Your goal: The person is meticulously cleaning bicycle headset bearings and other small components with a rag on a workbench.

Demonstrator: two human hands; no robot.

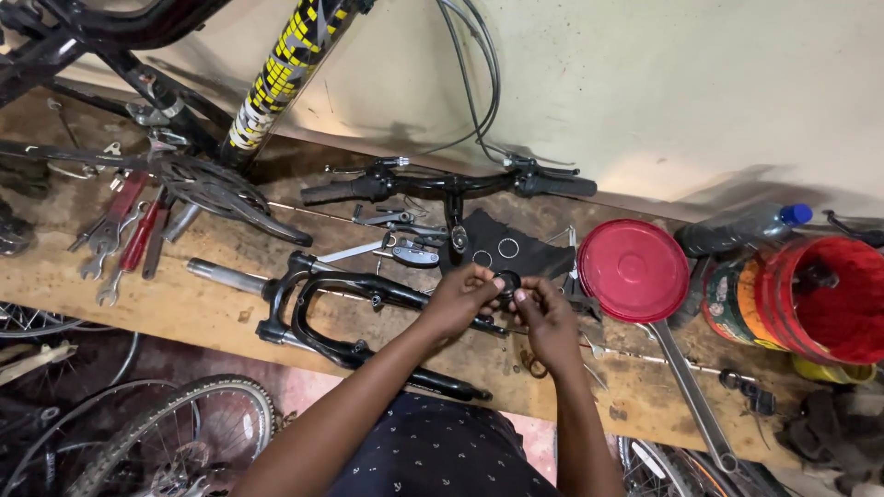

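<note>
My left hand (460, 296) and my right hand (545, 317) meet over a wooden bench (212, 304), fingertips pinching a small dark round bearing part (507, 280) between them. Just beyond it lie two thin metal rings (495, 251) on a black cloth (516, 241). A black suspension fork (345, 304) lies on the bench under my left forearm. Black handlebars (447, 184) with grips and brake levers rest farther back.
A red round lid (633, 269) and a long adjustable wrench (686, 382) lie at right, beside a red bucket (824, 299) and a plastic bottle (746, 225). Pliers and spanners (124, 235) sit left, near a crankset (221, 190). Bicycle wheels (175, 433) stand below the bench.
</note>
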